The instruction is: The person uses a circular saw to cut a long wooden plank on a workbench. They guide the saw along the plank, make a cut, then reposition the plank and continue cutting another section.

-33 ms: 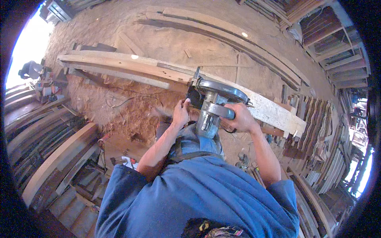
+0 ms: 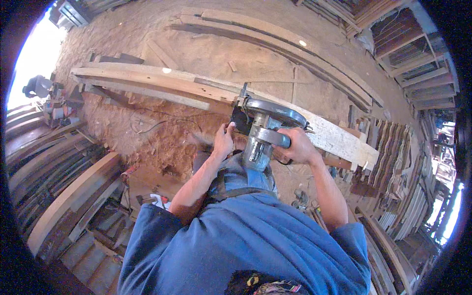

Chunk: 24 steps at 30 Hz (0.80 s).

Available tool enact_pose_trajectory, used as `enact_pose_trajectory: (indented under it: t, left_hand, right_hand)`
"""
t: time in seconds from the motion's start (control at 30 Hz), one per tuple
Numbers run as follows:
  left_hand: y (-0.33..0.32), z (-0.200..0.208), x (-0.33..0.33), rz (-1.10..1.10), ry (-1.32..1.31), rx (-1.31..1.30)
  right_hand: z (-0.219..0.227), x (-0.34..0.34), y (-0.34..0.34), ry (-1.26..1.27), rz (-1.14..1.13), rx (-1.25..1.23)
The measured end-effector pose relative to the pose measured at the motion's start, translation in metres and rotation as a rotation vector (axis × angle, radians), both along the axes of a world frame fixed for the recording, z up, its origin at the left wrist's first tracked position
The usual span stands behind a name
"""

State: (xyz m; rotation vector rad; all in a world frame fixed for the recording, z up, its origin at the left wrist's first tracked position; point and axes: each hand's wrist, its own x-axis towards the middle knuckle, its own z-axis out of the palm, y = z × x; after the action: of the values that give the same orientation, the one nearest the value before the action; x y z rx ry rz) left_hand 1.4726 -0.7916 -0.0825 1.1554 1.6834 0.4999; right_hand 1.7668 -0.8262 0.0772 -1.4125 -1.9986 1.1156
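The circular saw (image 2: 278,114) is located at the middle of the scene, ahead of the person's blue shirt (image 2: 241,236), over a long pale timber (image 2: 132,73). The right hand (image 2: 301,146) is closed around the saw's rear handle, with the forearm reaching in from the near right. The left hand (image 2: 224,141) is at the near left side of the saw, fingers bent and fingertips at the edge of its dark base (image 2: 241,122); whether they grip that edge or only rest against it cannot be determined. The saw's rounded guard faces the far side, and its cylindrical motor housing (image 2: 256,153) points toward the person. The timber runs from the far left toward the right, passing beyond the hands; its right portion is whitish. Contact between blade and wood is hidden from this viewpoint. Two long planks (image 2: 275,42) lie roughly alongside one another on the far sandy ground (image 2: 268,63). A thin dark cord (image 2: 162,118) curves over the ground on the left. Wavy-edged boards (image 2: 393,145) are grouped on the right, just beside the timber's end. A thick beam (image 2: 73,206) lies among stacked timber at the near left.
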Motion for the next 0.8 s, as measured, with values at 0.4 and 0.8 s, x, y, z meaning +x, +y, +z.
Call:
enact_pose_trajectory:
  t: [0.4,0.8]
  left_hand:
    - [0.007,0.018,0.005,0.056,-0.113,-0.157]
    - [0.004,-0.025,0.0,0.1,-0.042,0.055]
  right_hand:
    - [-0.003,0.0,0.003,0.002,-0.01,-0.039]
    - [-0.005,0.0,0.002,0.011,-0.019,-0.033]
